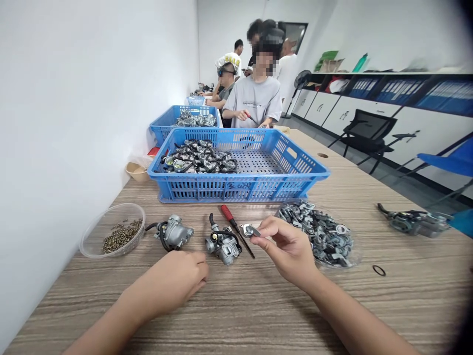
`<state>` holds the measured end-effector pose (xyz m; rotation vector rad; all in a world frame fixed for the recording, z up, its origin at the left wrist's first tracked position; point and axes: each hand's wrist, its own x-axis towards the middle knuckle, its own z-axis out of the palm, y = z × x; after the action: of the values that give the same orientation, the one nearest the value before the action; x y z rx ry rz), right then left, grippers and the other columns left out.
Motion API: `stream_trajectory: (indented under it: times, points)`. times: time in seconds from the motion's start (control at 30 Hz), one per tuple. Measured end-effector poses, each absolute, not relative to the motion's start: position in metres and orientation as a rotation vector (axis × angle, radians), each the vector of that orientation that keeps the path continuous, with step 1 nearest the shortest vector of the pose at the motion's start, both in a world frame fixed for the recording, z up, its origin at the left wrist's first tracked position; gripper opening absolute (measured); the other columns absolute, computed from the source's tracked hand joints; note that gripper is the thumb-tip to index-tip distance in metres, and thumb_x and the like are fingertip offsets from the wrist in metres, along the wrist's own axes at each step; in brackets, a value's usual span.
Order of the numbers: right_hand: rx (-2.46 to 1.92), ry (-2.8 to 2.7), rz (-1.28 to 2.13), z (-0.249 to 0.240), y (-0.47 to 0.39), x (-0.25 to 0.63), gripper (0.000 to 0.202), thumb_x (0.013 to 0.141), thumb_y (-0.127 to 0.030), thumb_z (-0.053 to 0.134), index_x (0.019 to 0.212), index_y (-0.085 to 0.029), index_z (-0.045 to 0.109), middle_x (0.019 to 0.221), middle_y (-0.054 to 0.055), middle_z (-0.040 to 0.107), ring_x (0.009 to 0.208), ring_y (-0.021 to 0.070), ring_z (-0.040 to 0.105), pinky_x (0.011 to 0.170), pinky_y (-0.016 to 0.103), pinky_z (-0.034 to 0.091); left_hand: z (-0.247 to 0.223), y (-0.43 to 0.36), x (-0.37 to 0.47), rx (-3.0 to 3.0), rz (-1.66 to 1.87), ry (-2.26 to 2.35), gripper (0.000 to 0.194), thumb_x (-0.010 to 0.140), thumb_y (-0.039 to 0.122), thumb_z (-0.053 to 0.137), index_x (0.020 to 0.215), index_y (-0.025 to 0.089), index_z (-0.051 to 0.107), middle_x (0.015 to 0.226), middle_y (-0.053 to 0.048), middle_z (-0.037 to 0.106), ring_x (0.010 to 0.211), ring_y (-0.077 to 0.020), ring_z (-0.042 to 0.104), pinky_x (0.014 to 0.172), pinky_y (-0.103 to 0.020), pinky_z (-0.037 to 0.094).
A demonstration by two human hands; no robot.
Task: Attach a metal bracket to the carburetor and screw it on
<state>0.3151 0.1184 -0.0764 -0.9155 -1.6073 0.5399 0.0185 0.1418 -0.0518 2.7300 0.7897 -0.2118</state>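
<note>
My right hand (pixel 290 251) pinches a small grey metal lever part (pixel 250 230) between thumb and fingertips, held up over the table. My left hand (pixel 175 278) is closed, its fingers curled down close to the tabletop; anything inside it is hidden. Just beyond it sits a carburetor (pixel 175 231) with a black hose. Between my hands lies a second carburetor (pixel 224 245), its flat opening showing. A screwdriver (pixel 236 229) with a red handle lies beside that one, partly behind the lever part. Behind my right hand, a clear tub (pixel 354 259) is heaped with similar lever parts.
A clear bowl (pixel 86 236) of small brass-coloured screws stands at left. A blue crate (pixel 236 190) of carburetors spans the back, another crate (pixel 158 123) behind it. A black rubber ring (pixel 379 270) and another carburetor (pixel 410 220) lie right. A co-worker (pixel 254 96) sits opposite.
</note>
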Motion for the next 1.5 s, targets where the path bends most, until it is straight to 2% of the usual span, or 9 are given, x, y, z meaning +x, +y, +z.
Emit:
stream_trajectory:
  times: [0.23,0.33,0.43,0.53,0.67,1.0,1.5]
  points:
    - [-0.857,-1.692,0.538,-0.074,0.11,0.304,0.01,0.097,-0.021,0.085,0.092,-0.025,0.077,0.083,0.0,0.075,0.077,0.0158,0.07,0.071,0.03,0.054,-0.039,0.142,0.015,2.483,0.658,0.556,0.01,0.111,0.018,0.061,0.112,0.019,0.071,0.106,-0.005,0.072,0.093,-0.0171,0.068,0.082,-0.028,0.051]
    - [-0.802,-1.75,0.531,-0.073,0.104,0.295,0.011,0.096,-0.021,0.086,0.093,-0.025,0.076,0.086,0.0,0.078,0.078,0.0149,0.072,0.071,0.028,0.056,-0.04,0.143,0.019,2.269,1.005,0.592,0.009,0.109,0.017,0.065,0.11,0.02,0.073,0.1,-0.004,0.072,0.086,-0.0144,0.066,0.076,-0.025,0.05]
    - [-0.771,-1.78,0.54,-0.073,0.098,0.288,0.014,0.094,-0.02,0.088,0.094,-0.024,0.075,0.089,0.0,0.079,0.079,0.0143,0.074,0.072,0.026,0.057,-0.046,0.144,0.023,2.043,1.171,0.685,0.006,0.107,0.019,0.07,0.105,0.02,0.076,0.099,-0.006,0.074,0.083,-0.0146,0.068,0.068,-0.024,0.049]
    - [-0.752,-1.791,0.555,-0.074,0.093,0.283,0.015,0.094,-0.018,0.088,0.094,-0.024,0.075,0.091,0.0,0.08,0.081,0.0146,0.075,0.074,0.026,0.058,-0.052,0.142,0.026,1.965,1.195,0.671,0.005,0.105,0.021,0.073,0.105,0.02,0.078,0.099,-0.007,0.075,0.086,-0.0162,0.07,0.067,-0.025,0.051]
    - [-0.737,-1.791,0.565,-0.075,0.09,0.281,0.015,0.093,-0.017,0.088,0.095,-0.024,0.075,0.091,0.001,0.08,0.081,0.0144,0.075,0.074,0.026,0.058,-0.052,0.14,0.028,2.035,1.193,0.576,0.006,0.103,0.017,0.075,0.105,0.021,0.08,0.097,-0.006,0.077,0.088,-0.0165,0.073,0.074,-0.026,0.055]
    - [-0.728,-1.768,0.593,-0.075,0.088,0.279,0.014,0.093,-0.017,0.088,0.096,-0.024,0.076,0.091,0.001,0.079,0.08,0.0153,0.075,0.074,0.028,0.059,-0.045,0.138,0.03,2.118,1.186,0.44,0.015,0.102,0.008,0.074,0.109,0.019,0.081,0.098,-0.006,0.08,0.09,-0.0164,0.075,0.08,-0.027,0.058]
    - [-0.771,-1.695,0.702,-0.077,0.084,0.277,0.01,0.095,-0.023,0.087,0.091,-0.025,0.078,0.085,0.002,0.079,0.078,0.0181,0.073,0.072,0.031,0.057,-0.039,0.143,0.026,2.284,1.126,0.42,0.011,0.106,0.013,0.071,0.112,0.018,0.079,0.098,-0.008,0.081,0.089,-0.0169,0.075,0.082,-0.027,0.06]
